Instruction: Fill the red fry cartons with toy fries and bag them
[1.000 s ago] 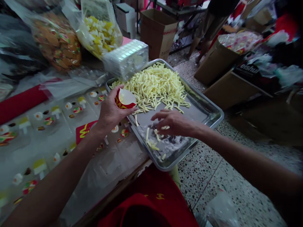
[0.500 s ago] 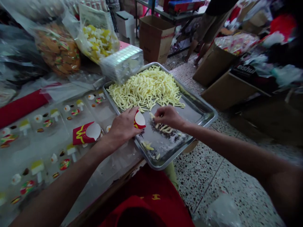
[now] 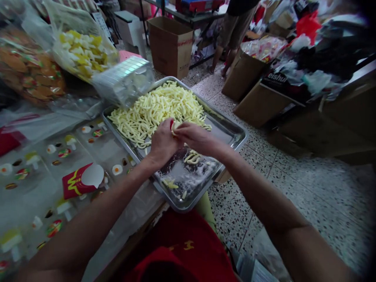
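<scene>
Over the metal tray (image 3: 235, 145), my left hand (image 3: 163, 144) is closed around a small red fries carton (image 3: 171, 124), mostly hidden by the fingers. My right hand (image 3: 197, 138) meets it at the carton's mouth, fingertips pinched on pale yellow fry-shaped pieces that show only in part. Behind both hands lies a big heap of the same fries (image 3: 167, 102). A few loose fries (image 3: 192, 157) rest on the powdery tray bottom below my right hand. To the left, another red carton (image 3: 76, 182) with a yellow mark lies flat on the plastic-covered table.
Clear blister sheets holding tiny food shapes (image 3: 63, 152) cover the table at left. A stack of clear plastic boxes (image 3: 123, 80) overlaps the tray's far left corner. Bags of yellow-and-white pieces (image 3: 85, 53) stand behind. Cardboard boxes (image 3: 170, 47) and a person's legs (image 3: 225, 51) are beyond.
My right hand has come up from the loose fries to the carton in my left hand, and the two hands now meet. The whole view has shifted right.
</scene>
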Demonstrator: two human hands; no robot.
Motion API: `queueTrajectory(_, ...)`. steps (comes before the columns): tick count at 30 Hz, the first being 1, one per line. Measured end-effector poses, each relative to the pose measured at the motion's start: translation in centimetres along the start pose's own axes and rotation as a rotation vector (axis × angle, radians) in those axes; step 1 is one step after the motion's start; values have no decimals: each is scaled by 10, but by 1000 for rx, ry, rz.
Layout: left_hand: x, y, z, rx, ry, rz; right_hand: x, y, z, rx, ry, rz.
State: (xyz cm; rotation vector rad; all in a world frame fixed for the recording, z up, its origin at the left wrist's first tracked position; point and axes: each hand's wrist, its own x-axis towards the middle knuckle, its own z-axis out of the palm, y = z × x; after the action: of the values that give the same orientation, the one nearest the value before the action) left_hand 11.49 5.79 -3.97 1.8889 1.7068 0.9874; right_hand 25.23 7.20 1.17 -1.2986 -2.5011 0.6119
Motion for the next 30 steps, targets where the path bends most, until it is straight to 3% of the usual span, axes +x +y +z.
queueTrajectory(2,6,1,1,-10,24,28,10,8,-12,73,40,56)
queueTrajectory(5,13,4,2,-49,52,32,27,14,-17,128,205,196)
queueTrajectory(8,18,3,0,-109,79,29,37,6,-11,148,285,199)
queueTrajectory(11,18,-7,-9,-150,87,62,34,0,-9,241,190,61)
queueTrajectory(14,12,-23,-24,-138,39,76,10,6,-19,306,152,-8)
queueTrajectory(16,7,-35,-33,-139,4,34,-14,14,-24,170,62,-48)
queueTrajectory(18,3,-44,-39,-161,0,-15,-37,20,-22,-76,-147,-145)
queueTrajectory(21,-1,-50,-44,-224,3,-25,-56,25,-4,-411,-312,-244)
queueTrajectory(23,-5,-50,-49,-255,-6,-13,-58,24,13,-494,-306,-252)
queueTrajectory(26,-13,-46,-60,-217,-26,-29,-52,20,29,-397,-276,-228)
queueTrajectory(30,-21,-40,-72,-57,-44,-92,-33,11,32,-105,-129,29)
